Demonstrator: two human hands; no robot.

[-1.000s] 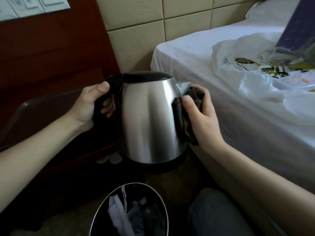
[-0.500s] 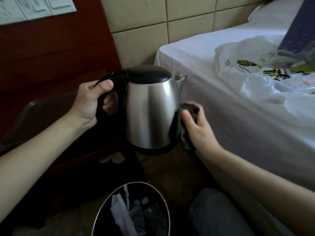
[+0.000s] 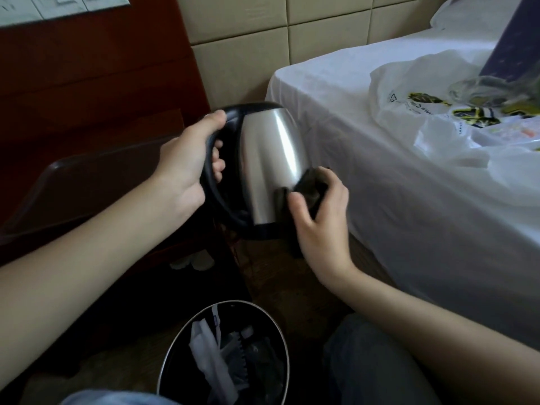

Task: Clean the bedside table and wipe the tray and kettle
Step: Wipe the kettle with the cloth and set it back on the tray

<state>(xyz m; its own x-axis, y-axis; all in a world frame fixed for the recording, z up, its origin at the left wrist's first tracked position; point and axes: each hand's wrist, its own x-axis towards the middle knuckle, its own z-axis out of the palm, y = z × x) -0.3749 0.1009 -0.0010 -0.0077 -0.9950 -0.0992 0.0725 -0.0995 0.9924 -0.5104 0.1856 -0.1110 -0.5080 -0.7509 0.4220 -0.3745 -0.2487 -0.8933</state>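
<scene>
Kettle gets its wipe-down: a person holds a steel kettle (image 3: 271, 165) in the air between a bedside table (image 3: 102, 233) and a bed (image 3: 394, 200). The left hand (image 3: 187, 168) is curled tight round the black handle (image 3: 211, 200), which faces 9 o'clock. The right hand (image 3: 321, 226) grips a dark cloth (image 3: 309, 187) and presses it to the kettle's lower wall, at about 4 o'clock from the body's middle and just above the black base.

The kettle's long axis runs close to 12-to-6, with the lid leaning slightly toward 11, so most of the steel wall lies from the cloth up toward 12. The right hand is the nearer to that surface and looks best placed to carry the cloth along the axis. The left hand would likely have to turn the handle to bring the hidden far side round. The spout is out of sight.

A dark tray (image 3: 58, 166) sits on the table at 9 o'clock, well apart from both hands. A waste bin (image 3: 181, 327) stands at 6 o'clock below the kettle, and a white plastic bag (image 3: 409, 92) lies on the bed at 2 o'clock.
</scene>
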